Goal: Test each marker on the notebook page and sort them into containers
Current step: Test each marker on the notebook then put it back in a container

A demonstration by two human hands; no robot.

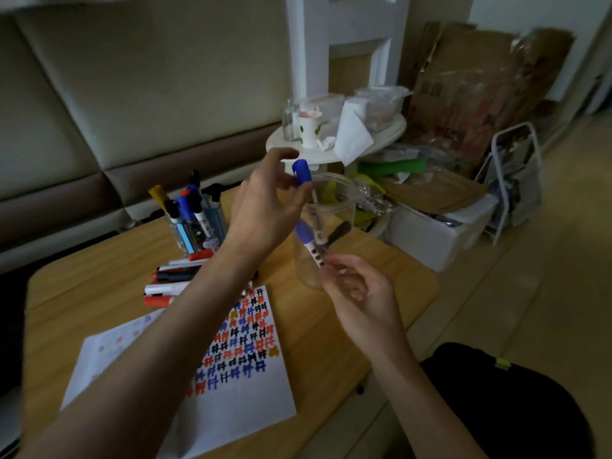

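Left hand (265, 210), right hand (361, 293) on blue marker (304, 232)

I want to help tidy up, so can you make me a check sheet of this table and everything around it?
Surface: wooden table, partly covered.
Job's things: blue marker in front of clear jar; loose markers piled; marker holder full; notebook page covered in test marks.
Clutter: cups and paper roll on round stand.
Hands: left hand grips the marker's capped end; right hand pinches its lower end.
Cables: nothing seen.
Surroundings: sofa, cardboard, white box.
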